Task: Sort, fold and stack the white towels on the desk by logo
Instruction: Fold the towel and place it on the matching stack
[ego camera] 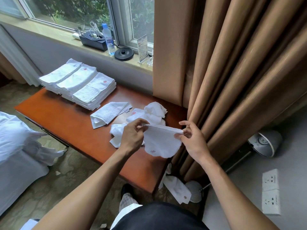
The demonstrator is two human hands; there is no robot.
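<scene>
We pinch a white towel by its top corners, left hand and right hand, above the bench; three folded stacks sit behind.

Brown curtain in heavy folds. Just left of the curtain, a clear sign stand with a printed card. Further left of the curtain, a round black kettle base, then a water bottle with blue cap, upright, then a black tray with white cables. Right of the curtain, near its lower end, a white lamp head and two white wall sockets. Far left of the curtain, a bed with white linen.
</scene>
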